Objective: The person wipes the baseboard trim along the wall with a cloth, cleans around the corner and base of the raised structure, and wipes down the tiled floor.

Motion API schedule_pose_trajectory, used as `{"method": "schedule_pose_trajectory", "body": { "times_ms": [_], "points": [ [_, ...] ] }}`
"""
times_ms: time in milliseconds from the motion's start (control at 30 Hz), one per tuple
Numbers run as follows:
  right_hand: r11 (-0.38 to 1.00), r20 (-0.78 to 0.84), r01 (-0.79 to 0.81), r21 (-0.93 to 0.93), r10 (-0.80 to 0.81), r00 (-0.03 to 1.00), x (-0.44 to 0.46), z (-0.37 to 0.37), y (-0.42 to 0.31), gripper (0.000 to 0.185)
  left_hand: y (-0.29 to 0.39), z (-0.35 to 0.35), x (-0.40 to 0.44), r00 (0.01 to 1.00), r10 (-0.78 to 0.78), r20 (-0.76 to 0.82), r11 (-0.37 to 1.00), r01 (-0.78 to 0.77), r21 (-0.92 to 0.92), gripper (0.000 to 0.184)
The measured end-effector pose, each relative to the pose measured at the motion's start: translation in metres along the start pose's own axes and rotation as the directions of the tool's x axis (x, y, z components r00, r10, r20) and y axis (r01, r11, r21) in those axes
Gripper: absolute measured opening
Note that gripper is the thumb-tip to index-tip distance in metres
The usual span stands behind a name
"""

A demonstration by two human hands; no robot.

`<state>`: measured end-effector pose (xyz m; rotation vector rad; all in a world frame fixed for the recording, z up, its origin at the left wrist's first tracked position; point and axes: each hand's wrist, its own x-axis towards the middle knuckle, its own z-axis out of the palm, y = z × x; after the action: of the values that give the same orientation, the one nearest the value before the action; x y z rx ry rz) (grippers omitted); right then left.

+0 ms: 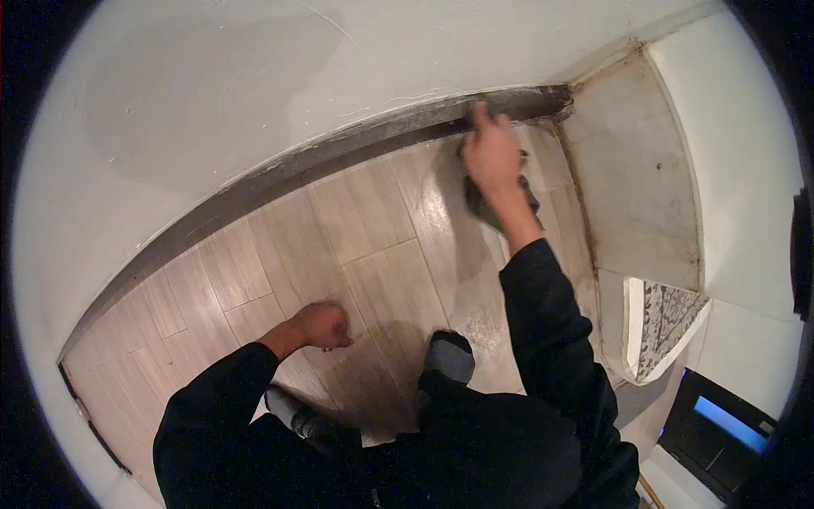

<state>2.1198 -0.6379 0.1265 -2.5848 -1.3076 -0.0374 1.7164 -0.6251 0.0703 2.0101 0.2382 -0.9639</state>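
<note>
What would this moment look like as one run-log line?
right hand: blurred, at dark strip along wall, grip unclear | left hand: curled, above floor | dark object: beneath right wrist, unidentified

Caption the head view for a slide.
Right hand at the dark strip along the foot of the wall, left hand curled above the plank-patterned floor.

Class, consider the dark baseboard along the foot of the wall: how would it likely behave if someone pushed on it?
The dark baseboard is probably stiff, as it runs a long way without visible sagging. It would likely resist sliding, since its upper edge meets the painted wall. Rolling seems unlikely, given its flat, strip-like shape.
</note>
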Motion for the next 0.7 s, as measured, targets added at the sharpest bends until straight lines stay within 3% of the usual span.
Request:
{"method": "schedule_pose_trajectory", "body": {
  "times_ms": [100,133,267,533,700],
  "points": [
    [0.971,0.139,0.219,0.096,-0.231,0.963,-0.029,0.009,-0.069,0.055,0.004,-0.005,-0.002,1.0,-0.018,0.025,0.998,0.019,-0.058,0.044],
    [0.942,0.094,0.285,0.177,-0.304,0.948,-0.039,0.016,-0.084,0.054,0.006,-0.007,-0.001,0.999,-0.009,0.045,0.999,0.01,-0.039,0.043],
    [0.949,0.037,0.281,0.142,-0.289,0.957,-0.04,0.007,-0.084,0.053,0.01,-0.012,0.0,0.997,-0.028,0.066,0.999,0.029,-0.016,0.037],
    [0.999,-0.028,0.022,0.034,-0.021,0.999,-0.014,-0.003,-0.028,0.055,0.002,0.003,-0.008,0.997,0.031,-0.076,0.999,-0.032,-0.019,0.04],
    [0.986,-0.017,0.102,0.134,-0.101,0.995,-0.016,0.009,-0.05,0.057,-0.017,0.027,0.0,0.957,0.141,-0.255,0.986,-0.114,0.118,0.037]
  ]
}}
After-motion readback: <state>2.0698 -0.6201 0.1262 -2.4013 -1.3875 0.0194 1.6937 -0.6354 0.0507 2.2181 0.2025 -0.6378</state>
